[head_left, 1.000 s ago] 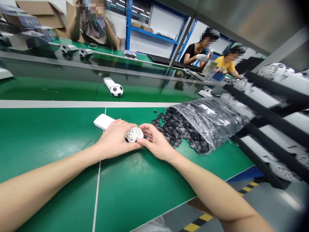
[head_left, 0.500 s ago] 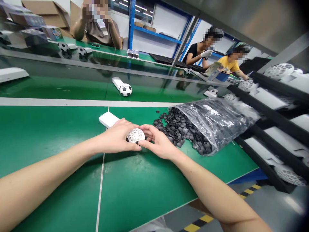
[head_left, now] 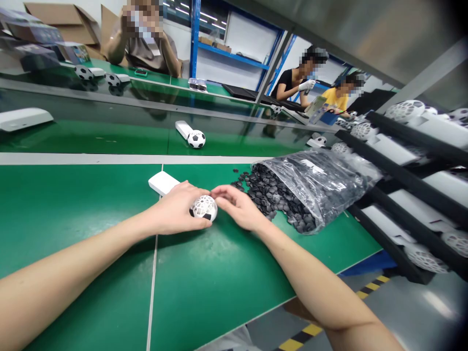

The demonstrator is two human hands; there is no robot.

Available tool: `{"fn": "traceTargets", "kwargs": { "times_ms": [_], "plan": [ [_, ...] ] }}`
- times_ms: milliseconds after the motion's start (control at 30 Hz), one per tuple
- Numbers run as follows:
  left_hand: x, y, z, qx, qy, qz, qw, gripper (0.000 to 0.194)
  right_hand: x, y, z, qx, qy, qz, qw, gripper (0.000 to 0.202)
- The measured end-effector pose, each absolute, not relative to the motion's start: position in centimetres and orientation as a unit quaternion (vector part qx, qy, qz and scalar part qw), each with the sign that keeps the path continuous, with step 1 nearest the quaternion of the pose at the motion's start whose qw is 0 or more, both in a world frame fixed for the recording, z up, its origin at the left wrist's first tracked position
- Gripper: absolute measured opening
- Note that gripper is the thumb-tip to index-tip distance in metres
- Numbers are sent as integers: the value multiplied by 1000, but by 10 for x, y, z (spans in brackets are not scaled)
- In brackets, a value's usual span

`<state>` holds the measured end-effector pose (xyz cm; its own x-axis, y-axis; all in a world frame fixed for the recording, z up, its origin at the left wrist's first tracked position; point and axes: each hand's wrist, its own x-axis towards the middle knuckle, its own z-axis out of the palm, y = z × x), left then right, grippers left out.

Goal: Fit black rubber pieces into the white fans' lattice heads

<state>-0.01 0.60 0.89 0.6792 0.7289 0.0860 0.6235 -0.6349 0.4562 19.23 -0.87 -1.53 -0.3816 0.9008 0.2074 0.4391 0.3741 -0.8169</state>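
My left hand [head_left: 179, 207] is wrapped round a white openwork ball [head_left: 203, 207] that has black patches on its lower side. From behind that hand, a white oblong body [head_left: 163, 183] juts out to the upper left; the hand hides how the two join. My right hand [head_left: 237, 207] is at the right side of the ball, fingers loosely curled and thumb apart from them, with no piece visible in it. Just beyond it, small black pieces [head_left: 268, 187] spill from a clear plastic bag [head_left: 329, 187] onto the green table [head_left: 91, 292].
Past a pale strip [head_left: 91, 158], a finished-looking football-shaped item [head_left: 196, 139] and a white body [head_left: 25, 119] lie on a green belt [head_left: 120, 139]. A black rack [head_left: 398, 219] of white parts stands at the right. Several people sit across the line.
My right thumb has drawn off the ball's lower front, showing a black patch there. The football-shaped item on the belt has shifted slightly right. The view has turned a little.
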Motion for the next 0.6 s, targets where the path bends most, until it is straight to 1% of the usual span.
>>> {"fn": "traceTargets", "kwargs": {
  "times_ms": [67,133,200,267,400,500,600],
  "plan": [
    [0,5,5,895,381,138,185,61,204,5,-16,-503,-771,209,331,21],
    [1,4,1,892,391,153,167,68,214,15,-17,-571,-772,74,267,22],
    [1,3,-1,890,396,161,160,69,220,19,-18,-612,-769,2,187,23],
    [-1,3,0,894,386,155,168,65,221,18,-17,-621,-772,-27,131,22],
    [-6,2,7,902,363,95,213,60,218,9,-10,-605,-790,-55,85,18],
    [-5,-3,8,885,389,98,235,61,218,5,-6,-602,-794,-43,80,15],
    [1,-7,3,867,411,138,247,59,220,3,-4,-599,-794,-12,106,14]
  ]
}}
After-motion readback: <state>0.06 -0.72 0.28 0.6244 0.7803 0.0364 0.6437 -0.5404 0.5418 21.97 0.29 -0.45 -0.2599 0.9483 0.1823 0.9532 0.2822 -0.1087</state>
